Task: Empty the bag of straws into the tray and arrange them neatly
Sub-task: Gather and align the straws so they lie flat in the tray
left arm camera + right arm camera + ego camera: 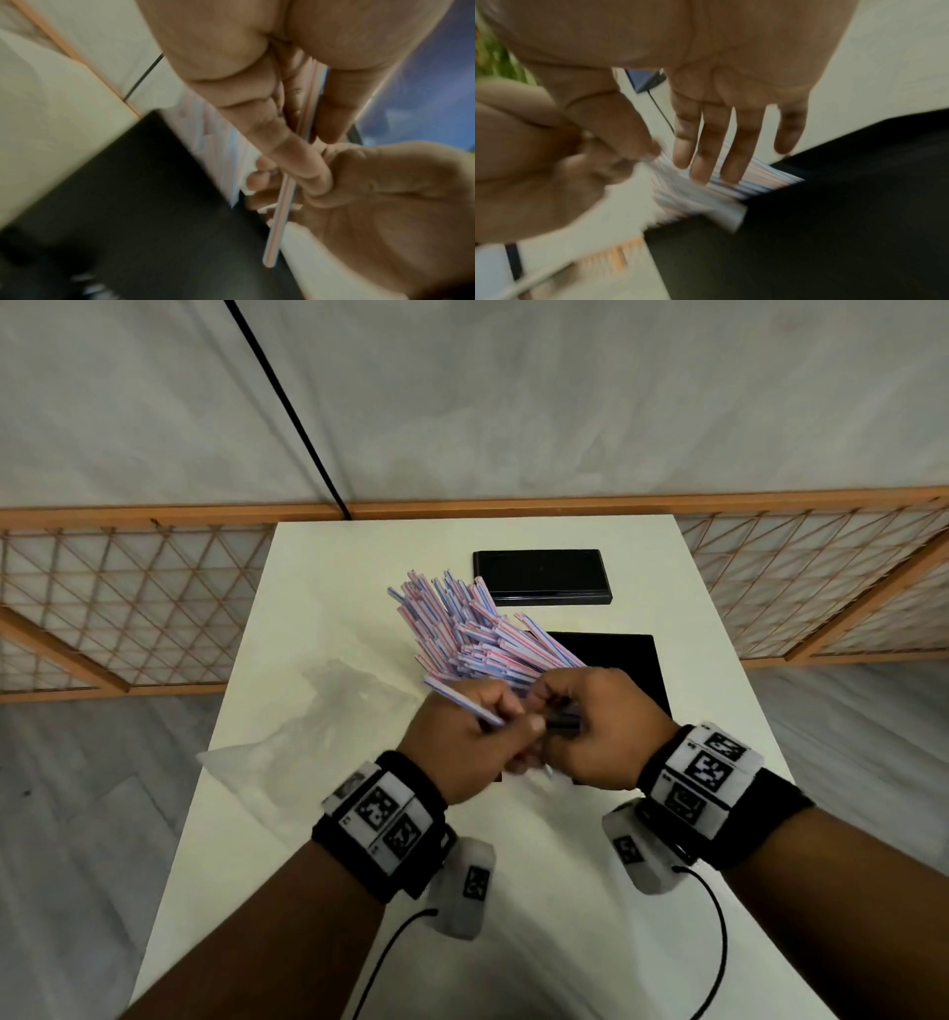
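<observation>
- While both of your hands meet over the near middle of the table (359, 814), you hold the straws (477, 634) as one bundle at its near end; gathering them at one end is likely what lets the far ends fan out.
- Your left hand (464, 742) has its fingers curled round the near ends of the bundle; one loose straw (462, 706) lies across its knuckles, and the left wrist view shows a single straw (280, 221) running between the fingers.
- Your right hand (590, 726) presses against the bundle from the right; the right wrist view shows its fingers (706, 142) fairly straight and spread over the straws, so it steadies rather than clamps.
- The bundle's long axis runs from near to far, leaning left; the free ends point far and upward, splayed unevenly.
- The straws hang above the left edge of the black tray (616, 660), not yet lying in it; a second black tray (539, 577) sits farther off.
- The empty clear bag (318, 711) lies crumpled on the table to the left, so emptying looks done; squaring the ends before lowering seems the sensible next aim.
</observation>
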{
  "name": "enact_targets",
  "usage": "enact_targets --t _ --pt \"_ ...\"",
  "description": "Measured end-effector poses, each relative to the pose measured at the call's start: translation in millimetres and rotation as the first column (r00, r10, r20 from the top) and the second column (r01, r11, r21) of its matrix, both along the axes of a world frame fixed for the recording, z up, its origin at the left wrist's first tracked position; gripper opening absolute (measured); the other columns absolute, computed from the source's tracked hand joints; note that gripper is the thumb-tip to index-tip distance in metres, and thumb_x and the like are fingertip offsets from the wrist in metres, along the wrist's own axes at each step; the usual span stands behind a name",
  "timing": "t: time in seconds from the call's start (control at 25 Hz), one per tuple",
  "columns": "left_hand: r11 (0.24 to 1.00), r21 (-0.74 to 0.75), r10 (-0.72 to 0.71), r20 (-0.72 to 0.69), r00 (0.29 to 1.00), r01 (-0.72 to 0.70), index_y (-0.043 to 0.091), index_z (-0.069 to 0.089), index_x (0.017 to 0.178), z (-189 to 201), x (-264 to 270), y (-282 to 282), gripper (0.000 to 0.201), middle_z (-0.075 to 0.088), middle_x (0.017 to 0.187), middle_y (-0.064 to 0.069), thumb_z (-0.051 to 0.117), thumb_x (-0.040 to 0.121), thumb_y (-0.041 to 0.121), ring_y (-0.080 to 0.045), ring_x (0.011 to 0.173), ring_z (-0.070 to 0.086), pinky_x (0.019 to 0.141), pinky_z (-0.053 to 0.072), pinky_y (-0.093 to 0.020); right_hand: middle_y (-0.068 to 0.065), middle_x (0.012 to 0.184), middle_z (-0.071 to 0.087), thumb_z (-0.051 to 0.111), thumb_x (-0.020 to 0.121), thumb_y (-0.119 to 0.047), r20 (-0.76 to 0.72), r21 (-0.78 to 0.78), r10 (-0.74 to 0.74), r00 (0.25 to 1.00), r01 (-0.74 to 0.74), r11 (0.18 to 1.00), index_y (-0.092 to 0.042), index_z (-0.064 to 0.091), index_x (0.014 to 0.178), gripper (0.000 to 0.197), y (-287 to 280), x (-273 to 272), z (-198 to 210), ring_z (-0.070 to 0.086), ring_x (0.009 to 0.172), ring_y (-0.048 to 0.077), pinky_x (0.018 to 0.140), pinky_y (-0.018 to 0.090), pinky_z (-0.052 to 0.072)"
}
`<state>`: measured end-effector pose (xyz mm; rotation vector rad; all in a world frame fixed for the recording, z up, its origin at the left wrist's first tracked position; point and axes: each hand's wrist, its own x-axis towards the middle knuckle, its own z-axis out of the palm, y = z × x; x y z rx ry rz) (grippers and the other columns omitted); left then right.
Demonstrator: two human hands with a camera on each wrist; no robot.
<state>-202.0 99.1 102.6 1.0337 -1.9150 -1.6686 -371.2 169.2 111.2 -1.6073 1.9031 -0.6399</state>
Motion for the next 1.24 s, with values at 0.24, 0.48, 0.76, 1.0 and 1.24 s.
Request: enact_targets --t 0.24,0.48,0.76,1.0,1.24 --pt "0.989 0.061 0.148 -0.276 0.95 -0.136 0.007 0.067 0.08 39 -18 -13 0.016 0.073 0.066 -0.011 0.066 0.095 0.005 -0.018 0.055 0.072 0.054 0.062 -0.028 -0.002 0.088 0.066 0.048 0.084 -0.008 0.065 -0.091 0.063 0.996 -0.057 0.994 -0.024 0.059 0.098 0.024 -10 -10 16 0.061 0.082 0.017 0.074 0.029 0.048" --pt "0.867 -0.431 0.367 0.214 0.905 -0.25 0.024 0.054 0.07 21 -2 -27 0.04 0.058 0.061 0.012 0.08 0.078 0.054 0.002 0.058 0.056 0.056 0.04 -0.015 0.013 0.089 0.059 0.053 0.085 -0.009 -0.322 0.143 -0.016 0.947 0.066 0.988 -0.015 0.049 0.08 0.009 -18 -31 -16 0.057 0.087 0.035 0.07 0.031 0.037" --pt "0.808 -0.261 0.576 0.165 0.801 -0.528 0.011 0.046 0.122 -9 7 -36 0.071 0.057 0.109 -0.004 0.073 0.079 0.062 -0.023 0.088 0.06 0.078 0.041 -0.029 0.002 0.089 0.057 0.047 0.075 -0.031 -0.229 0.056 -0.076 0.97 0.092 0.994 -0.014 0.062 0.093 0.029 -2 -27 -22 0.055 0.083 0.024 0.075 0.031 0.045" --pt "0.856 0.266 0.454 0.023 0.891 -0.443 0.018 0.043 0.142 -36 -23 -39 0.106 0.064 0.133 0.003 0.068 0.06 0.079 -0.019 0.121 0.063 0.111 0.046 -0.046 -0.007 0.075 0.056 0.047 0.084 -0.069 -0.34 0.37 0.093 0.936 0.042 0.928 -0.031 0.044 0.068 0.042 -12 -19 -30 0.053 0.074 0.016 0.071 0.027 0.043" --pt "0.869 0.24 0.461 -0.07 0.885 -0.434 0.02 0.056 0.131 -40 -27 -45 0.086 0.072 0.122 0.002 0.074 0.061 0.066 -0.019 0.111 0.07 0.103 0.053 -0.047 -0.011 0.067 0.055 0.058 0.081 -0.066 -0.314 0.472 0.183 0.932 -0.014 0.881 -0.025 0.058 0.079 0.042 -25 -13 -22 0.058 0.073 0.015 0.07 0.026 0.045"
